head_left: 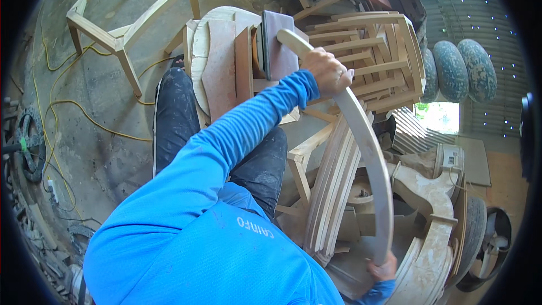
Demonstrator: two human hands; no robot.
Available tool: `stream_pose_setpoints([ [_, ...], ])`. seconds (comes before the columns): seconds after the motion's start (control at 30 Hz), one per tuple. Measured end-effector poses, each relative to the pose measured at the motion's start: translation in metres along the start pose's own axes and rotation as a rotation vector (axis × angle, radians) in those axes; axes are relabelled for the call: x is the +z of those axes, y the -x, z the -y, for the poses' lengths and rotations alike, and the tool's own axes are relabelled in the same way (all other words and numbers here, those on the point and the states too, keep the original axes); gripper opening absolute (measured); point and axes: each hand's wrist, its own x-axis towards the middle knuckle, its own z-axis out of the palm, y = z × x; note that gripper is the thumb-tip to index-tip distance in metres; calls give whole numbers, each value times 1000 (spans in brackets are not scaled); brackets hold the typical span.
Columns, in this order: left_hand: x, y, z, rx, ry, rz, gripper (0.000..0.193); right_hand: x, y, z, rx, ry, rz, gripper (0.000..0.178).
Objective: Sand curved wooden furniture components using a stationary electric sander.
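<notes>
A long curved wooden slat (370,147) runs from the upper middle down to the lower right, held in both hands. My left hand (327,72) is closed round it near its upper end, fingers wrapped over the wood. Farther down, my right hand (384,268) grips the lower end; some of its fingers are hidden. The slat's upper tip lies in front of a flat purplish-grey pad with a dark edge (281,48); whether they touch I cannot tell. Wooden boards (217,65) stand beside the pad, in front of my knees.
A stack of similar slats (333,186) leans close to my right side. Wooden frames (378,62) are piled beyond my left hand. A bare wooden chair frame (121,42) stands at the far left, with a yellow cable (90,118) across the floor. A fan (497,237) stands at the right.
</notes>
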Motion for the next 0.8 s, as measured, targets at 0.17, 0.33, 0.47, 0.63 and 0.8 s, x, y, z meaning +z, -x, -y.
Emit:
stream_pose_setpoints([
  [0.17,-8,16,-53,-147,59,82,54,-123,41,58,62,267,-69,47],
  [0.33,-36,16,-60,-149,257,165,59,-186,58,59,-198,252,-401,33],
  [0.47,-75,6,-58,115,301,492,76,-179,48,35,-423,695,-909,32],
  [0.63,-63,31,-62,297,324,711,94,-150,4,60,-645,973,-1350,17],
  [0.8,-36,57,-63,278,207,396,61,-156,-36,42,-547,513,-2042,43],
])
